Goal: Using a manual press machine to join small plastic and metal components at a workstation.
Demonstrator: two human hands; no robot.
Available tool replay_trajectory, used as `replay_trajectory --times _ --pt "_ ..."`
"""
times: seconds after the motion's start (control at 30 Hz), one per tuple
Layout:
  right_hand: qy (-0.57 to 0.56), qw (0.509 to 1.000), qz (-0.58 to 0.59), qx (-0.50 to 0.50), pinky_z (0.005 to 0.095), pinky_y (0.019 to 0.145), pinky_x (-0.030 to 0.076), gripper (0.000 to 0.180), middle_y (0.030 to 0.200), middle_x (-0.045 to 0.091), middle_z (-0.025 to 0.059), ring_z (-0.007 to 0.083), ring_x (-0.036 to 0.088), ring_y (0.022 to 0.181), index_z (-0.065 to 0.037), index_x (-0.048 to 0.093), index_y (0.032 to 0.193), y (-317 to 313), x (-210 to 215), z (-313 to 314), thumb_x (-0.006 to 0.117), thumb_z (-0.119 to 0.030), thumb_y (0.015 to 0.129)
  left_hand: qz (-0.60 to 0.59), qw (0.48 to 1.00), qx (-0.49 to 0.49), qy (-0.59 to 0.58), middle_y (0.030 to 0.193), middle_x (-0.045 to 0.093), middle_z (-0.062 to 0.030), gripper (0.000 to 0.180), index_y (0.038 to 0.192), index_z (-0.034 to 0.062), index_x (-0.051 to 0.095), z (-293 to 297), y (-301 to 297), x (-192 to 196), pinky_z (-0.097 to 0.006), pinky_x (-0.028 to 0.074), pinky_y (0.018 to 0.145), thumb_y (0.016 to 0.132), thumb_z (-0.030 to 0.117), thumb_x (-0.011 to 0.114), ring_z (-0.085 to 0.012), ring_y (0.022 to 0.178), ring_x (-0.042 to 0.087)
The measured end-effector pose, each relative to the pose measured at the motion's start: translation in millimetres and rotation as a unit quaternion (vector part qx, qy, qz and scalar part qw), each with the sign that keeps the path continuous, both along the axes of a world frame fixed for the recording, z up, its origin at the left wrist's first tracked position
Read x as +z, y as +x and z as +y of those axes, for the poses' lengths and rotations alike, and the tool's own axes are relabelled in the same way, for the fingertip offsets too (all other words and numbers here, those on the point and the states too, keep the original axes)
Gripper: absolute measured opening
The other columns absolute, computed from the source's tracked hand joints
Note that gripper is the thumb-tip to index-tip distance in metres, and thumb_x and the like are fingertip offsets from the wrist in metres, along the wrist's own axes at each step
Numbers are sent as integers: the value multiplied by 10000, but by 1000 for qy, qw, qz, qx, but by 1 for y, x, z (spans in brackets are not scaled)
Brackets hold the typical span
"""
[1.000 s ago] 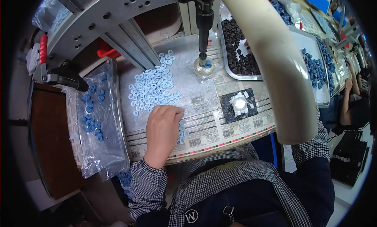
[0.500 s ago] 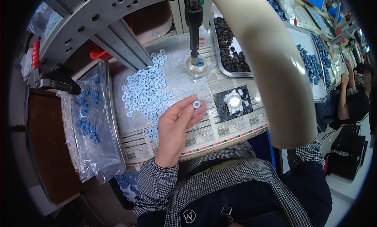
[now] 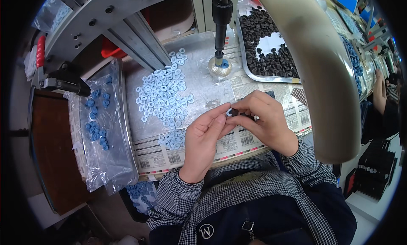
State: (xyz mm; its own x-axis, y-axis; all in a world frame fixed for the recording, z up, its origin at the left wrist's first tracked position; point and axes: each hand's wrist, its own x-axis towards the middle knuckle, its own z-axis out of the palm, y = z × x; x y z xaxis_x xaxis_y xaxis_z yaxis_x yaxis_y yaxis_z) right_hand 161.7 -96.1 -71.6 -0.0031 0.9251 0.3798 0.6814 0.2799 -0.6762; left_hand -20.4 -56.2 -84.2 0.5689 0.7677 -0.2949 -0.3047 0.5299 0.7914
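Note:
My left hand (image 3: 202, 137) pinches a light blue ring (image 3: 229, 112) between thumb and forefinger, above the front of the table. Fingertip to fingertip with it, my right hand (image 3: 266, 123) is closed on a small black part (image 3: 235, 112) held against the ring. The fingers partly cover both pieces, so I cannot tell how far they fit together. Left of my hands spreads a heap of light blue rings (image 3: 163, 92) on a metal sheet (image 3: 203, 90). Beyond my hands, a vertical black tool (image 3: 220, 37) points down onto a round pale holder (image 3: 220, 69) with a blue piece on it.
A metal tray (image 3: 271, 79) of black parts stands at the far right. On the left, a tray lined with clear plastic (image 3: 112, 147) holds dark blue pieces (image 3: 95, 132). A thick beige tube (image 3: 324, 75) hangs at the right; a metal frame (image 3: 131, 37) rises at the far left.
My right hand has come in from the right, carrying a black part to the ring. My left hand still holds the ring and sits slightly further right and lower in view.

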Motion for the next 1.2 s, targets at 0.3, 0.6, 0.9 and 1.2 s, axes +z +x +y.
replay_trajectory --times 0.3,0.6,0.9,1.2 --pt "-31 997 67 36 271 580 489 287 804 632 63 151 605 667 -8 692 961 9 -27 -9 846 -57 724 -62 993 -7 -96 1064 706 -151 159 1098 -54 654 10 -9 4 -289 579 869 943 -26 630 -175 938 691" --pt "-67 984 160 46 288 660 517 290 856 709 100 195 668 742 -18 741 1055 -1 0 -4 798 -34 772 -90 994 -5 -66 1049 698 -154 133 1081 -53 647 12 -13 -10 -313 590 903 956 -46 602 -189 954 692" --pt "-70 991 69 90 324 680 524 258 840 682 129 238 660 764 8 724 1055 -10 32 4 774 -45 807 -39 998 56 5 1027 704 -120 145 1078 -51 654 1 -16 -1 -260 581 857 939 -9 652 -147 918 689" --pt "15 990 68 123 327 694 518 315 878 671 83 231 652 789 -15 713 1096 -17 28 11 787 -32 790 -11 984 107 145 1074 705 -136 153 1084 -53 646 -8 -23 10 -254 561 884 932 -63 630 -155 971 688"
